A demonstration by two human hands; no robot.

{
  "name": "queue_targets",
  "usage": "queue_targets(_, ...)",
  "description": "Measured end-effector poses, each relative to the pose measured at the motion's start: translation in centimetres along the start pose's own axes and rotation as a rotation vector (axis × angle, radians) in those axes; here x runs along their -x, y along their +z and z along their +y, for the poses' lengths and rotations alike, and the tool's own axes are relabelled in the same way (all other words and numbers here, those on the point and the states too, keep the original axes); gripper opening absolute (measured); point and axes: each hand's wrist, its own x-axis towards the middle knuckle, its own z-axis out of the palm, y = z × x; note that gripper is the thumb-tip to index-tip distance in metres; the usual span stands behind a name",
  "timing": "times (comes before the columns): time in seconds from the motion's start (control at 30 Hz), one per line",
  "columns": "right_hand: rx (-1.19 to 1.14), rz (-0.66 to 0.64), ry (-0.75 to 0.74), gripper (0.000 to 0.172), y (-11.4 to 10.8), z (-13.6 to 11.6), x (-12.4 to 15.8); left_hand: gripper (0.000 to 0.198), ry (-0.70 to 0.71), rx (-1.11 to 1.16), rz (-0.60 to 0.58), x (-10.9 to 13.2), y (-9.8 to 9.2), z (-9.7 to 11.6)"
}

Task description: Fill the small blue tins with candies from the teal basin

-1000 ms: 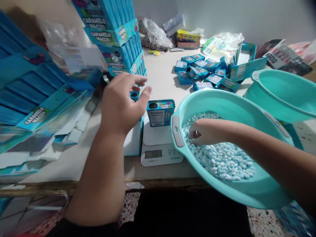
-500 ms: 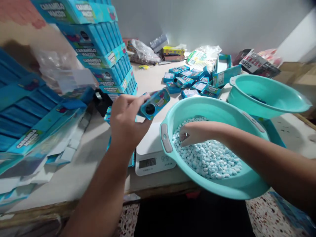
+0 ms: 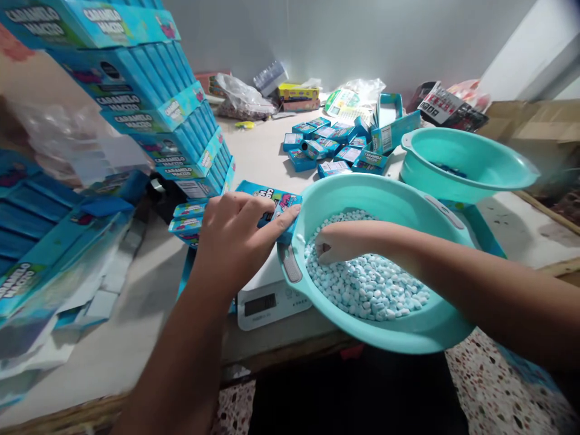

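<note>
My left hand is over the white scale, its fingers round a blue candy box lying above the scale beside the bowl rim. My right hand reaches into the near turquoise bowl, fingers curled down among the small white and pale blue candies. Whether it holds any candies is hidden. The scale's display is too blurred to read.
Tall stacks of blue candy boxes stand on the left. Loose blue boxes lie behind the bowl. A second turquoise bowl is at right. Plastic bags sit against the wall.
My left hand has lowered the box from a tilted, raised position to the scale area. My right hand stays in the candies. The whole view has shifted, moving things leftward.
</note>
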Motion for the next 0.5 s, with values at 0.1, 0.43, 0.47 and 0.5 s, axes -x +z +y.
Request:
queue_targets(0.1,0.006,0.020,0.008,0.017,-0.1,-0.3,0.2,0.036,-0.021,0.009,-0.014,0.0,0.2,-0.1)
queue_targets(0.43,-0.021,0.085,-0.015,0.011,0.0,-0.1,0.4,0.043,-0.462,0.395,-0.115,0.2,-0.1,-1.3)
queue_targets(0.47,-0.021,0.087,-0.016,0.011,0.0,-0.1,0.4,0.045,-0.590,0.474,-0.130,0.3,-0.1,-1.6)
queue_targets(0.5,-0.019,0.091,-0.018,0.010,0.1,-0.1,0.4,0.048,-0.716,0.558,-0.164,0.4,-0.1,-1.9)
